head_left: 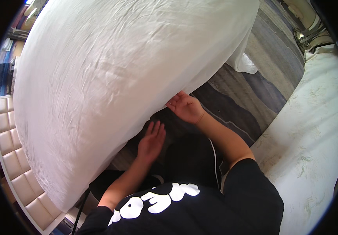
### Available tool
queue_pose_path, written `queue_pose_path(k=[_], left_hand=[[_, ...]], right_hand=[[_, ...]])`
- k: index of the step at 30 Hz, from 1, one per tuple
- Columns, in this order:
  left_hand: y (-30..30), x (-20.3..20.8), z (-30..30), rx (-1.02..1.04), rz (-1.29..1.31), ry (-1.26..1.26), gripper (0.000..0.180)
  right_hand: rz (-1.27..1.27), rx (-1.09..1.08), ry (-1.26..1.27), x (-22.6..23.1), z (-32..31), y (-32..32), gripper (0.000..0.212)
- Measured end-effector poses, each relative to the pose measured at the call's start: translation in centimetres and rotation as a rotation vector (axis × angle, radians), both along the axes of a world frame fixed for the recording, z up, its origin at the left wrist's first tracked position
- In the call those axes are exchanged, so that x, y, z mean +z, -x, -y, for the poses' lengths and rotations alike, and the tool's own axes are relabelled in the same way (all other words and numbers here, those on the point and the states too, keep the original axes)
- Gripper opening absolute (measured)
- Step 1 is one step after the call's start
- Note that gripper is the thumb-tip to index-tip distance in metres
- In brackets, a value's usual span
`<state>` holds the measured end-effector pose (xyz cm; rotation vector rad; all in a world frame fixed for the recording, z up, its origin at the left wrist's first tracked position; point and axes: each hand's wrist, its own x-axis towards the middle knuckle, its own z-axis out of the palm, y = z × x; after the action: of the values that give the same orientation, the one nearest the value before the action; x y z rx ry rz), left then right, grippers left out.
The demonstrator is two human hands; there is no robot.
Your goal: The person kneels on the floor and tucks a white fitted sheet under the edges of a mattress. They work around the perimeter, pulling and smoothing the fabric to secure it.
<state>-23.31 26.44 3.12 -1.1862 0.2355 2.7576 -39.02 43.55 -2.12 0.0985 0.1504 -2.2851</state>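
A wide white bed sheet (110, 62) covers the bed, wrinkled across its top and hanging down over the near side. At its lower edge my right hand (186, 107) has its fingers curled against the fabric and appears to grip it; the fingertips are partly hidden. Lower and to the left, my left hand (151, 143) is open, fingers stretched upward close beneath the sheet's edge, with nothing in it. Beyond my right hand, a loose white corner of cloth (244, 64) trails onto the floor.
A cream tufted headboard (14, 156) stands along the left. On the right is another surface under a white patterned cover (298, 152). Grey and dark streaked carpet (270, 47) runs between them. An upholstered chair (306, 19) stands at the far right.
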Motion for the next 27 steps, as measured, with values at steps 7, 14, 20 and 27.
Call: queue_pose_path(k=[7,14,20,27], left_hand=[[6.3,-2.3,0.3,-0.147,-0.214,0.066,0.048],[6.7,-0.1,-0.9,-0.198,-0.331,0.117,0.050],[8.2,-3.4,-2.5,-0.323,-0.372,0.065,0.050],[9.2,-2.4,-2.6,-0.307,-0.323,0.086,0.043]], right_hand=[[-0.120,0.114,0.151,-0.4,2.7,3.2,0.055],[-0.074,0.040,0.034,1.0,3.4,3.9,0.053],[0.034,0.029,0.034,-0.3,4.0,4.6,0.061],[0.044,0.145,-0.311,0.4,1.5,4.5,0.051]])
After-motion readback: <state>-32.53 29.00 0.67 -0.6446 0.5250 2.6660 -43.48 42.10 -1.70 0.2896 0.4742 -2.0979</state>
